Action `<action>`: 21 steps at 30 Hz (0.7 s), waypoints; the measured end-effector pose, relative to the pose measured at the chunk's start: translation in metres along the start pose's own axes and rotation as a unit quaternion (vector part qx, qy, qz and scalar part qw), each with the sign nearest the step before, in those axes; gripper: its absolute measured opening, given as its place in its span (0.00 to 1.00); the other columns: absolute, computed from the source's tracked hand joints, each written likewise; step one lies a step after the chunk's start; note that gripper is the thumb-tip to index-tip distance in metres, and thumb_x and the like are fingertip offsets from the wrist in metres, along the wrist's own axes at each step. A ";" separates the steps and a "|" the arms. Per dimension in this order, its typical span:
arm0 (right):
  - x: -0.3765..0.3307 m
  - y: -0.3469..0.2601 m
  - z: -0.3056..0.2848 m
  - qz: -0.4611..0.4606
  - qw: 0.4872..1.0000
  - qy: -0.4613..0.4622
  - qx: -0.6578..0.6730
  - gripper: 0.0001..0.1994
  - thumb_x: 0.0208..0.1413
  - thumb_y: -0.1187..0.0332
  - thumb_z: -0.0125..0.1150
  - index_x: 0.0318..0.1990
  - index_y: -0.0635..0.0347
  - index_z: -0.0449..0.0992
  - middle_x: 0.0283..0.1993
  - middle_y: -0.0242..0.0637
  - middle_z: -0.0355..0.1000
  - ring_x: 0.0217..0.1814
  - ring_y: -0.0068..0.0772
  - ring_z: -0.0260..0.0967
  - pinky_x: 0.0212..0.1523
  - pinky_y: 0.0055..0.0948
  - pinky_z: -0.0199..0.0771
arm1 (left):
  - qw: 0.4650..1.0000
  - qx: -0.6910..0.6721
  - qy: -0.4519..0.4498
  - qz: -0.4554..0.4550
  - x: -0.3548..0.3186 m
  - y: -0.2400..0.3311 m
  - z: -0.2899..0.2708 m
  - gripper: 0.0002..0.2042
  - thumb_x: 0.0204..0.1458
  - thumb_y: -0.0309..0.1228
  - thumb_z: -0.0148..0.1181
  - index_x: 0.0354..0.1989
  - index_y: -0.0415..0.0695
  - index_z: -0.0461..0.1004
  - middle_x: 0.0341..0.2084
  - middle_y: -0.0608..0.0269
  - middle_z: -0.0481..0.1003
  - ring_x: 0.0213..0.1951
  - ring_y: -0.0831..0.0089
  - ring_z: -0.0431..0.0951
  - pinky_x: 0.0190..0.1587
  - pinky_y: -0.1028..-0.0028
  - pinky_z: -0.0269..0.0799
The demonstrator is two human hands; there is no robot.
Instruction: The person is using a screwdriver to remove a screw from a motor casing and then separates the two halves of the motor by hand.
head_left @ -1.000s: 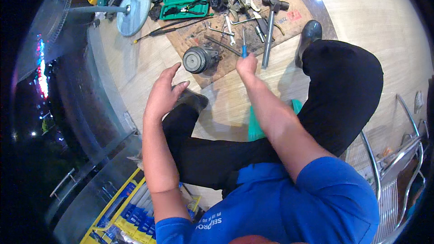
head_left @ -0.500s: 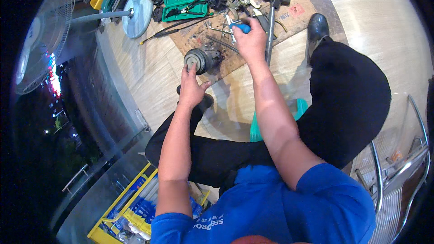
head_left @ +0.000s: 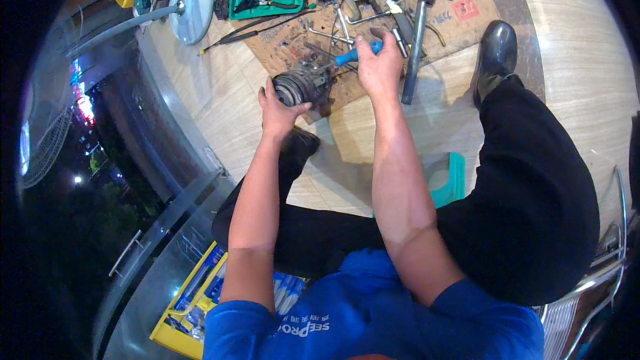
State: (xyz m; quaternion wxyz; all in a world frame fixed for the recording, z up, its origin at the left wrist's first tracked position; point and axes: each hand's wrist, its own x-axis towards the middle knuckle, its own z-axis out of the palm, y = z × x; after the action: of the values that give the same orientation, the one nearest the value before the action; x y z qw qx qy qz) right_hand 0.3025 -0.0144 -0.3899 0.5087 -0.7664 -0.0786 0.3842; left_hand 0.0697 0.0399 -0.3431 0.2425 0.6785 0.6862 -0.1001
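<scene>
A greasy metal compressor with a grooved round pulley [head_left: 293, 87] lies on the floor at the near left edge of a stained cardboard sheet [head_left: 477, 30]. My left hand [head_left: 280, 112] grips its pulley, fingers along the far-left side and thumb on the near side. My right hand [head_left: 380, 70] is closed on a screwdriver [head_left: 347, 58] with a blue handle. Its shaft points left at the compressor's body; whether the tip touches cannot be made out. A hammer [head_left: 415, 53] with a metal shaft lies just right of my right hand.
Beyond my hands are a green case of pliers [head_left: 267, 5] and several loose wrenches and dark parts. A fan's round base [head_left: 192, 7] stands far left. A green stool [head_left: 455, 180] is by my right leg, a yellow-framed box [head_left: 175, 340] at lower left.
My right hand has brought the screwdriver down and turned it towards the compressor. My left hand has gone from fingertips on the pulley's face to a grip around it. The view has shifted slightly.
</scene>
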 end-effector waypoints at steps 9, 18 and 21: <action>-0.003 0.004 -0.002 0.007 1.000 0.002 0.000 0.21 0.53 0.57 0.69 0.46 0.67 0.77 0.36 0.52 0.78 0.39 0.52 0.77 0.43 0.41 0.75 | 0.997 0.011 0.036 0.073 0.001 -0.011 0.004 0.54 0.30 0.33 0.83 0.70 0.39 0.56 0.62 0.41 0.62 0.62 0.48 0.67 0.67 0.61 0.63; -0.005 0.020 0.003 -0.002 0.999 -0.015 0.031 0.19 0.53 0.59 0.69 0.45 0.66 0.78 0.35 0.49 0.78 0.38 0.47 0.77 0.43 0.40 0.75 | 0.997 0.047 0.030 0.059 0.000 -0.008 0.005 0.58 0.29 0.35 0.84 0.72 0.44 0.51 0.67 0.36 0.53 0.66 0.44 0.63 0.66 0.59 0.64; -0.001 0.025 0.005 -0.003 0.999 -0.024 0.031 0.19 0.53 0.59 0.68 0.45 0.65 0.77 0.35 0.49 0.78 0.38 0.47 0.77 0.43 0.40 0.75 | 0.998 0.044 0.019 0.047 0.002 -0.004 0.005 0.57 0.30 0.34 0.83 0.71 0.44 0.52 0.65 0.37 0.55 0.64 0.44 0.65 0.66 0.59 0.65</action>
State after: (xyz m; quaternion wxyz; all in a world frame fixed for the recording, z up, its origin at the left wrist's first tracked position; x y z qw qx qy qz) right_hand 0.2918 -0.0234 -0.4113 0.5312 -0.7409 -0.0816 0.4028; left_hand 0.0666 0.0389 -0.3492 0.2037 0.7219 0.6527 -0.1062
